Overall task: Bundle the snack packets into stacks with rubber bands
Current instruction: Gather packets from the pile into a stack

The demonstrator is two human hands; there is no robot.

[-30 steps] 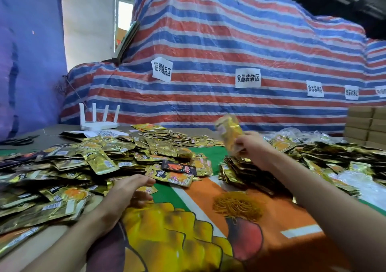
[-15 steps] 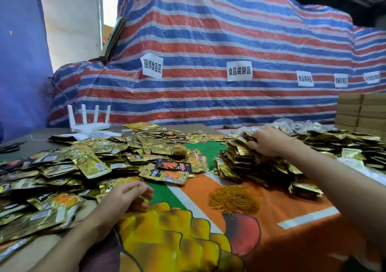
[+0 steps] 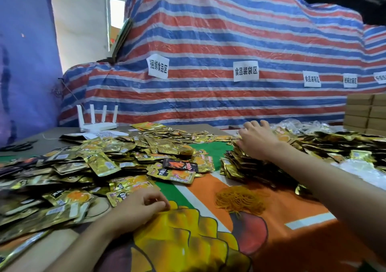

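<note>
While right hand [image 3: 258, 144] presses packets [image 3: 240, 164], left hand [image 3: 136, 211] curled

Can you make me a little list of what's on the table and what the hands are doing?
Left hand: rests by the loose packets, fingers curled
Right hand: lies flat on the packet heap
Rubber bands: orange pile on the cloth
Odd one: black packet among gold ones
Far back: white router
</note>
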